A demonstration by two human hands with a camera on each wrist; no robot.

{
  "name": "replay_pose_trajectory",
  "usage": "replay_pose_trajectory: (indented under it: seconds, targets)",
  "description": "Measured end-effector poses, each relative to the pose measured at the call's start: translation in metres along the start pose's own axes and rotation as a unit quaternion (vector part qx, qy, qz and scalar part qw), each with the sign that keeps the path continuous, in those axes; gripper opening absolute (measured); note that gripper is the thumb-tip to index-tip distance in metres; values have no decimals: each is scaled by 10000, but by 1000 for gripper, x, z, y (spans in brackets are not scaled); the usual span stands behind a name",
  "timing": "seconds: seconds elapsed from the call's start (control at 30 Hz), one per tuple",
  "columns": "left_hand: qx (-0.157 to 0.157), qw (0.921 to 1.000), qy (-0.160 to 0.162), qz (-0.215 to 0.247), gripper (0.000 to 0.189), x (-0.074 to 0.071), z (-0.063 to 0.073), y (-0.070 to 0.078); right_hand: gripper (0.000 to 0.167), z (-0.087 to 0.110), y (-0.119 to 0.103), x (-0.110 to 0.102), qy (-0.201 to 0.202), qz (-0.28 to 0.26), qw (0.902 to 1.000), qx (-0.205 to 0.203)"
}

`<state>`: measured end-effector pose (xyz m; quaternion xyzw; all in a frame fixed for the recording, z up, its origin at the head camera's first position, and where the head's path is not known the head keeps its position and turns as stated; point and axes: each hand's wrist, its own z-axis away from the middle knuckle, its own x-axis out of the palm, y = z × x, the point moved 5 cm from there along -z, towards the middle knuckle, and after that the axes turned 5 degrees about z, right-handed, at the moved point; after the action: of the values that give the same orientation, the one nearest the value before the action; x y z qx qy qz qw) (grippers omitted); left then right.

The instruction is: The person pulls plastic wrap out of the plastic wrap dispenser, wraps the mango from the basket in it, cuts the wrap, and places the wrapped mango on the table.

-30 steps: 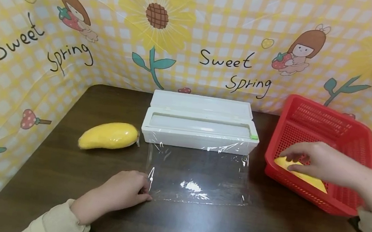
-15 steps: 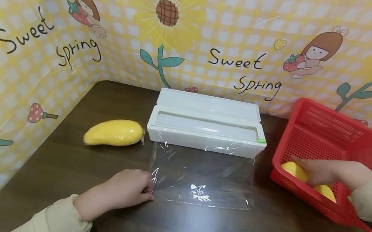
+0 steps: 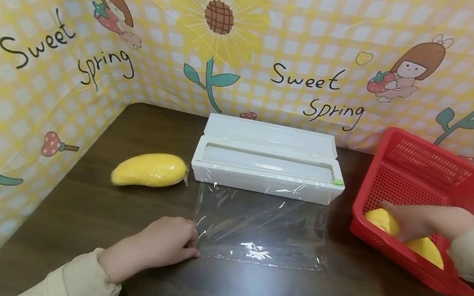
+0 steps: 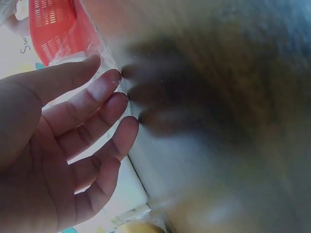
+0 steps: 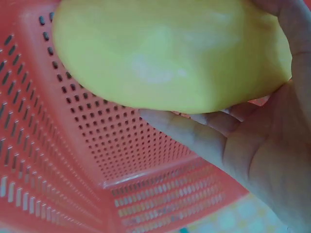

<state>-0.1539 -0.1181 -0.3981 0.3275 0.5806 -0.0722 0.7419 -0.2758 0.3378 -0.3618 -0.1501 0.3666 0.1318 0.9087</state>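
My right hand (image 3: pixel 422 223) reaches into a red plastic basket (image 3: pixel 471 187) and grips a yellow mango (image 3: pixel 427 250) there. In the right wrist view the mango (image 5: pixel 165 58) lies between thumb and fingers, above the perforated basket floor. My left hand (image 3: pixel 162 241) rests at the front left corner of a clear sheet of cling film (image 3: pixel 263 228); its fingers (image 4: pixel 109 104) are loosely bent, fingertips down at the tabletop. The film runs out of a white cling film dispenser (image 3: pixel 263 182), whose lid stands open behind it.
Left of the dispenser lies a second mango (image 3: pixel 150 170), wrapped in film with a twisted end. A green slider (image 3: pixel 338 182) sits at the dispenser's right end. A yellow checked cloth (image 3: pixel 235 85) hangs behind the dark wooden table (image 3: pixel 247 294).
My right hand has lowered from just over the mango in the basket and closed round it. The left hand has stayed at the film's corner. The head view has turned slightly.
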Motion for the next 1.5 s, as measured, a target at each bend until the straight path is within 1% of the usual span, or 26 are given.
replay_pose_trajectory:
  seconds: [0.07,0.17,0.23,0.3,0.4,0.47,0.53,0.63,0.73,0.87,0.97,1.03,1.1,1.2,1.27,1.33,1.43,1.5]
  targets:
    - [-22,10000,-16,6,35,-1,1,1,115,5,3,-2,245,12,9996,-165]
    - [-64,10000,-60,21,36,-1,2,1,93,13,5,-8,619,-141,9968,-476]
    - [-88,9999,-92,24,35,-1,3,1,82,19,7,-12,917,-231,9939,-561]
    - [-95,9999,-110,27,34,-1,4,2,80,27,8,-15,1229,-276,9905,-558]
    - [-82,9999,-116,20,33,-1,4,3,85,38,6,-20,1683,-224,9846,-406]
    - [-82,9999,-115,22,33,-2,4,3,88,45,2,-24,1864,-157,9818,-317]
    - [-76,9999,-120,22,33,-2,4,4,89,51,-4,-30,1935,-97,9808,-238]
    - [-84,9999,-145,44,32,-1,3,4,89,61,-16,-40,1973,-98,9801,-173]
    - [-71,9998,-160,27,31,0,3,4,86,72,-34,-50,2162,-178,9759,-215]
    - [-21,9999,-147,-19,31,2,3,3,82,84,-69,-59,2441,-304,9676,-575]
    - [4,9999,-104,-44,31,1,3,3,79,87,-101,-62,2567,-254,9612,-979]
    - [2,10000,-85,-50,32,0,2,3,77,84,-122,-61,2659,-138,9560,-1233]
    - [-13,9999,-92,-47,32,0,2,3,77,78,-143,-59,2639,-54,9533,-1467]
    - [-38,9999,-123,-19,32,0,2,4,78,60,-171,-52,2450,-66,9539,-1731]
    - [-30,9999,-99,-15,32,0,3,4,79,44,-189,-46,2239,-96,9557,-1906]
    - [-4,10000,-47,-54,33,1,4,4,78,26,-207,-39,2149,-11,9533,-2120]
    - [22,9999,0,-126,34,1,4,5,78,-4,-230,-29,2206,297,9446,-2413]
    - [13,9999,-35,-145,33,2,2,5,79,-21,-241,-24,2312,431,9389,-2514]
